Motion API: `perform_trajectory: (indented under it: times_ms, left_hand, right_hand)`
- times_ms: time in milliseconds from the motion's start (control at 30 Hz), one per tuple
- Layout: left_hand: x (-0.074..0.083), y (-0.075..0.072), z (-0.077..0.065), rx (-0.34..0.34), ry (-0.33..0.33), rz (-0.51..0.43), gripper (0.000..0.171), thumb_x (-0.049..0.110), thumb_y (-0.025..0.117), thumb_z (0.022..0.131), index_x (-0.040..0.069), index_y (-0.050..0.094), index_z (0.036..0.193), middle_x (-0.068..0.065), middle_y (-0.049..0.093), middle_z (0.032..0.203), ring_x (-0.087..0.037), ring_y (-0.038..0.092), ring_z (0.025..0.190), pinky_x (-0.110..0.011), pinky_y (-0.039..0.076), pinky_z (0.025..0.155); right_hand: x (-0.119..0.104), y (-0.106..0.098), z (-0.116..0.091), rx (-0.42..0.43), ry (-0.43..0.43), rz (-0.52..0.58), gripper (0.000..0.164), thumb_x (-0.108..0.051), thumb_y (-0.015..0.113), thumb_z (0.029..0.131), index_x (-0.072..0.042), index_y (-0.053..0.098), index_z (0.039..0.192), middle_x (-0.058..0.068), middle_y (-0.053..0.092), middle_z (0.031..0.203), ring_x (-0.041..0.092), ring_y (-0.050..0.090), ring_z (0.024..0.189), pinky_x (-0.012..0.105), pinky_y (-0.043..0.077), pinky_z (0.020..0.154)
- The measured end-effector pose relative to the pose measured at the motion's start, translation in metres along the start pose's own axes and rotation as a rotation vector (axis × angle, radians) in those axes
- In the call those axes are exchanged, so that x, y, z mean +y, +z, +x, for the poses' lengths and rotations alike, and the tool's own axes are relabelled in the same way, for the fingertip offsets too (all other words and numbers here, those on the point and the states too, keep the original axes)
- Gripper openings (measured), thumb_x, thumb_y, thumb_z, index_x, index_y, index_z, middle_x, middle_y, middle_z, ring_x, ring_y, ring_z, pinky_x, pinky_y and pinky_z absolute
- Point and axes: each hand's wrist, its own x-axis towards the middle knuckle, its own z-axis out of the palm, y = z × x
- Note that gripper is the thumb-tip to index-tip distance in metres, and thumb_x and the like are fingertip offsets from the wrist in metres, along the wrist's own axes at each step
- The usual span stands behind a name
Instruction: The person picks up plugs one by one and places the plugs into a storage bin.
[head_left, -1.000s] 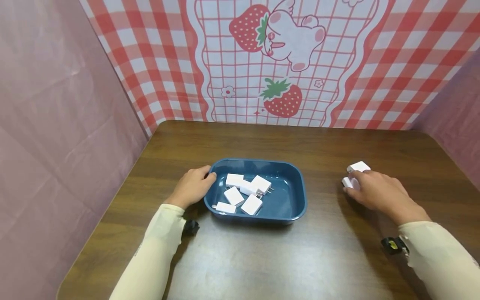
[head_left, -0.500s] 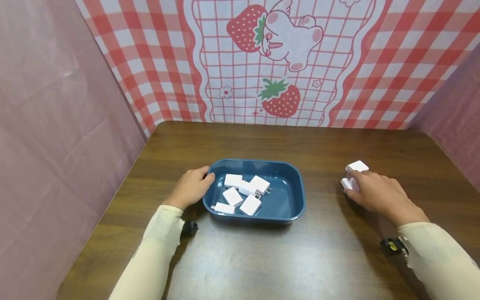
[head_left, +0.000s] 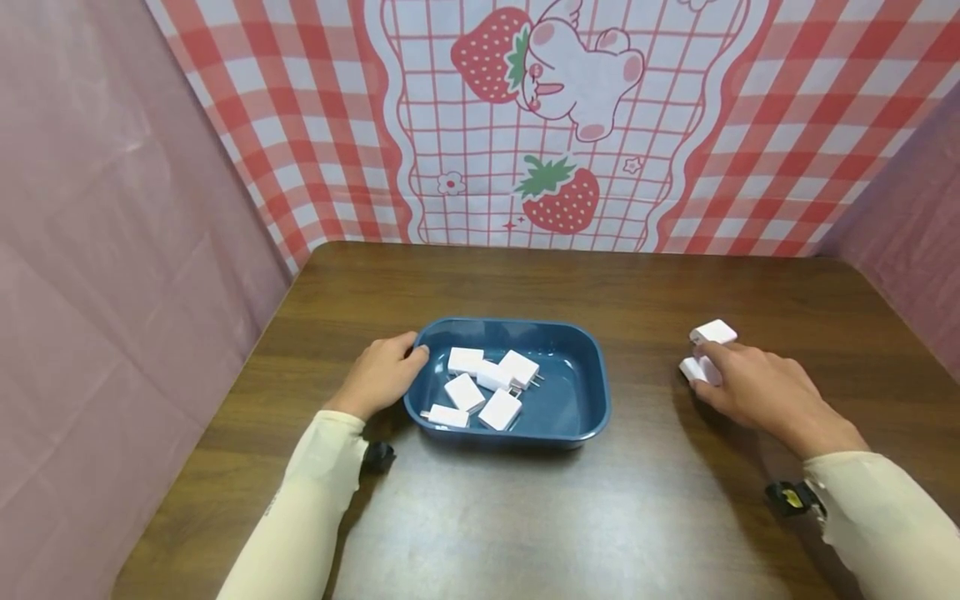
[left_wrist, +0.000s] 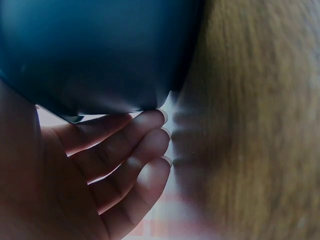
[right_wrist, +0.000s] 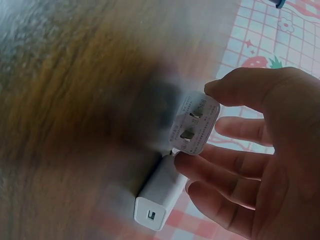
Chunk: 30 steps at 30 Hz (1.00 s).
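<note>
Charger [right_wrist: 199, 125], white plastic, two-pronged, right of head frame's centre | right hand [head_left: 768, 393]: thumb and fingers pinch it, pronged face's long axis spanning thumb to finger | blue oblong tray [head_left: 561, 407] leftward, left hand [head_left: 381, 373] gripping its left rim | another white boxy charger [head_left: 715, 332] just beyond

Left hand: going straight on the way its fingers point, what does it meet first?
The blue tray, at its left end. The left hand grips that side, so probably no gap, though exact depth is unclear.
</note>
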Motion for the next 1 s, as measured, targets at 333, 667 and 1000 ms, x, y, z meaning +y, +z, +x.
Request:
perform_trajectory:
  times_ms: [333, 667, 1000]
  left_hand:
    - [0.001, 0.0, -0.001, 0.002, 0.004, -0.005, 0.041, 0.039, 0.044, 0.104, 0.008, 0.062, 0.123, -0.01, 0.065, 0.11, -0.027, 0.058, 0.095, -0.049, 0.048, 0.091]
    - [0.0, 0.0, -0.001, -0.003, 0.0, -0.014, 0.046, 0.04, 0.044, 0.104, 0.007, 0.06, 0.132, -0.011, 0.065, 0.12, -0.027, 0.059, 0.101, -0.052, 0.047, 0.097]
    - [0.0, 0.0, -0.001, -0.007, 0.004, -0.016, 0.049, 0.039, 0.044, 0.105, 0.006, 0.056, 0.138, -0.013, 0.063, 0.129, -0.028, 0.06, 0.11, -0.053, 0.044, 0.101]
  right_hand:
    - [-0.005, -0.007, -0.002, -0.026, 0.013, 0.013, 0.054, -0.033, 0.075, 0.086, -0.006, 0.058, 0.13, 0.021, 0.065, 0.105, 0.031, 0.062, 0.081, 0.054, 0.048, 0.06]
    - [-0.009, -0.011, -0.005, 0.006, 0.001, 0.01, 0.055, -0.033, 0.075, 0.086, -0.006, 0.058, 0.13, 0.022, 0.065, 0.107, 0.032, 0.062, 0.082, 0.055, 0.048, 0.061]
    - [-0.019, -0.014, -0.007, 0.079, -0.031, -0.001, 0.053, -0.032, 0.075, 0.084, -0.006, 0.061, 0.127, 0.021, 0.067, 0.108, 0.033, 0.064, 0.084, 0.057, 0.048, 0.061]
